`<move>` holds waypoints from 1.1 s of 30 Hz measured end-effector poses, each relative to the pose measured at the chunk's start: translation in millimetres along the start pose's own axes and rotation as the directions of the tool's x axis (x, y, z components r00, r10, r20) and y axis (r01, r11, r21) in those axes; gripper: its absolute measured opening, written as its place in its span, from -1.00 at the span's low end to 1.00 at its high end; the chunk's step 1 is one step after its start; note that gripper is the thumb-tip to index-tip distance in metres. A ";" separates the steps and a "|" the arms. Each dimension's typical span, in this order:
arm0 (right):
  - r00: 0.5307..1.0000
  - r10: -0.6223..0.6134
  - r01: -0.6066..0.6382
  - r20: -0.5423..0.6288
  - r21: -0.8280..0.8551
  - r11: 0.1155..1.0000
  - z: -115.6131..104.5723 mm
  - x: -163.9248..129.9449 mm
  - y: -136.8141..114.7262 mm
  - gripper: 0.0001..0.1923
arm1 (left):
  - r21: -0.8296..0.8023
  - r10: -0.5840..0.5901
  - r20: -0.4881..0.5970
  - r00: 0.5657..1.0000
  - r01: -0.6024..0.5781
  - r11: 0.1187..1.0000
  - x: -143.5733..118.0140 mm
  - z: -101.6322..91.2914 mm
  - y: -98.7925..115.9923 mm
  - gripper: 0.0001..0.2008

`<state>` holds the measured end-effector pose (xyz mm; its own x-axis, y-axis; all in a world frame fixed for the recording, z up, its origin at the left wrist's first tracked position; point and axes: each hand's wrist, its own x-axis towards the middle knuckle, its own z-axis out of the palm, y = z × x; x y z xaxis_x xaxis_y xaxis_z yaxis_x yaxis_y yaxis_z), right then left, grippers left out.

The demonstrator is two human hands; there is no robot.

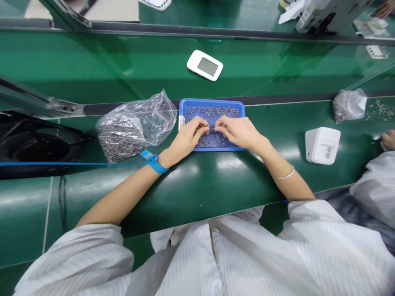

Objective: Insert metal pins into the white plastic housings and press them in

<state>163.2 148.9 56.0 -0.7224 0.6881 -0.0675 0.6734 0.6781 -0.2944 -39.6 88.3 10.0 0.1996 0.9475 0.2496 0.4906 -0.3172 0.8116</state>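
Note:
A shallow blue tray [212, 102] holds many small metal pieces [226, 111], thin and pin-like, heaped along the far side and scattered nearer me. Over its left half, my left hand [194, 133] is closed in a pinch with tiny metal pieces at the fingertips. My right hand [236, 130] pinches across from it, thumb against forefinger, and a tiny metal piece shows at its tips. The fingertips of both hands are a small gap apart. Just left of the tray lies a clear plastic bag [123, 135] full of similar pieces. A blue wrist strap [157, 163] circles my left wrist.
Behind the tray lies a white device with a grey screen [207, 66]. A white box-shaped unit [322, 145] and another plastic bag [349, 105] are to the right, near a co-worker's hand [389, 139]. A black fan [40, 144] stands at left, crossed by the strap's blue cord.

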 end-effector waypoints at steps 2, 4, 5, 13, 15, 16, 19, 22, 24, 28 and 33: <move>1.000 0.022 -0.022 0.011 -0.003 1.000 -0.8 0.5 -0.3 -0.72 | 0.058 0.031 -0.002 1.000 -0.031 0.998 0.5 0.7 -0.9 -0.85; 1.000 0.024 -0.024 0.005 -0.012 1.000 0.2 0.9 0.8 -0.72 | 0.120 0.073 -0.013 0.997 -0.071 0.990 0.7 1.8 -1.1 -0.82; 1.000 0.019 -0.019 -0.003 -0.009 1.000 0.9 0.9 1.9 -0.71 | 0.142 0.087 -0.020 0.996 -0.083 0.986 0.7 2.4 -1.0 -0.81; 0.998 -0.005 0.003 -0.065 -0.027 1.000 5.3 0.8 8.3 -0.69 | 0.211 0.101 -0.067 0.993 -0.085 0.974 0.1 4.0 -0.5 -0.74; 0.999 -0.004 0.001 -0.053 -0.057 0.998 6.7 1.5 8.5 -0.70 | 0.217 0.146 -0.091 0.985 -0.123 0.968 0.3 4.1 -2.4 -0.69; 0.999 -0.005 0.002 -0.048 -0.068 0.998 7.3 1.9 8.6 -0.71 | 0.221 0.170 -0.109 0.979 -0.143 0.965 0.4 4.2 -3.8 -0.67; 0.999 -0.008 0.003 -0.051 -0.083 0.997 7.6 2.6 8.5 -0.71 | 0.243 0.244 -0.179 0.953 -0.198 0.950 1.4 4.2 -8.3 -0.66; 0.997 -0.011 0.005 -0.079 -0.075 0.997 4.8 1.5 5.4 -0.70 | 0.247 0.280 -0.200 0.939 -0.228 0.942 2.4 3.6 -9.6 -0.67; 0.994 -0.026 0.020 -0.106 -0.051 0.999 2.3 -2.3 0.0 -0.69 | 0.208 0.287 -0.195 0.938 -0.247 0.947 1.3 3.6 -5.1 -0.68; 0.971 -0.096 0.097 -0.218 -0.003 0.995 1.6 -24.2 -18.9 -0.68 | -0.143 0.168 -0.286 0.943 -0.215 0.966 -12.1 8.6 20.1 -0.76; 0.840 -0.192 0.208 -0.507 -0.026 0.978 14.5 -74.5 -45.6 -0.74 | -0.631 -0.109 -0.177 0.978 -0.028 0.775 -44.8 22.3 55.2 -0.81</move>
<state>184.0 63.0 60.7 -0.6570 0.5787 0.4831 0.5121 0.8129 -0.2773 -2.6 27.4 31.9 -0.0085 0.9683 0.2497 -0.1610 -0.2478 0.9553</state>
